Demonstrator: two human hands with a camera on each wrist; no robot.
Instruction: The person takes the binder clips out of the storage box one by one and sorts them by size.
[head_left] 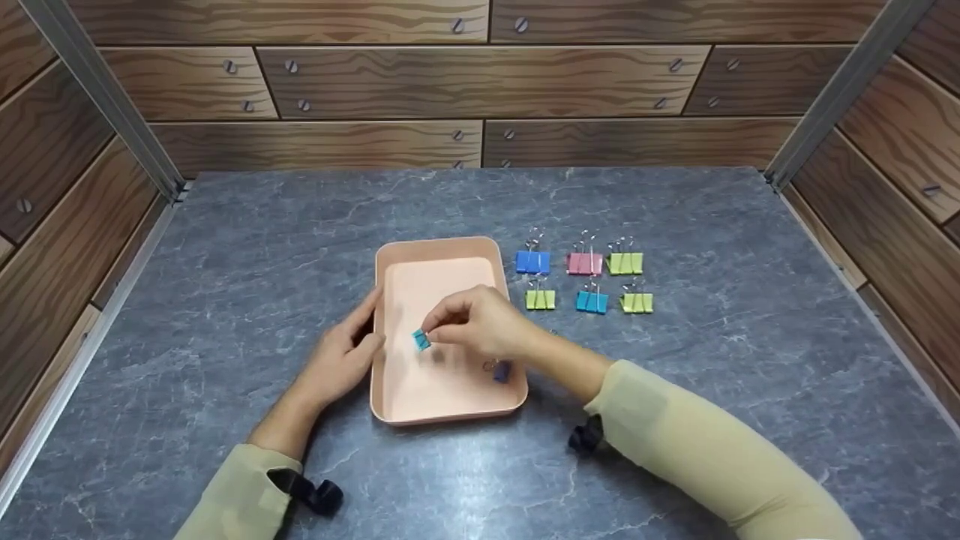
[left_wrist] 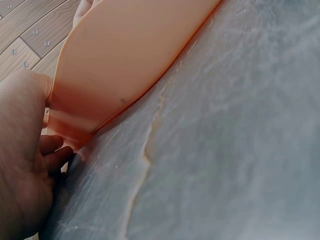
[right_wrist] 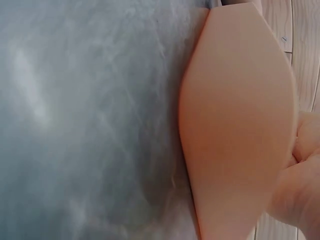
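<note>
Between the thumb and fingers of my right hand (head_left: pixel 491 326), a small teal binder clip (head_left: pixel 421 340) is pinched over the peach tray (head_left: pixel 439 417). My left hand (head_left: pixel 337 360) holds the tray by its left side, with the thumb at the rim and the fingers along the outer wall. Inside the tray, near its lower right corner, lies a dark blue binder clip (head_left: pixel 502 371), partly below my right wrist. The left wrist view shows the fingers (left_wrist: pixel 56 152) low beside the tray wall. In the right wrist view, the tray wall hides the held clip.
Right of the tray stand two rows of binder clips: blue (head_left: pixel 532 262), pink (head_left: pixel 584 264) and lime (head_left: pixel 625 263) behind, with lime (head_left: pixel 540 300), teal (head_left: pixel 592 302) and lime (head_left: pixel 637 303) in front. Wood-patterned panels (head_left: pixel 480 82) border the grey marbled table (head_left: pixel 262 247).
</note>
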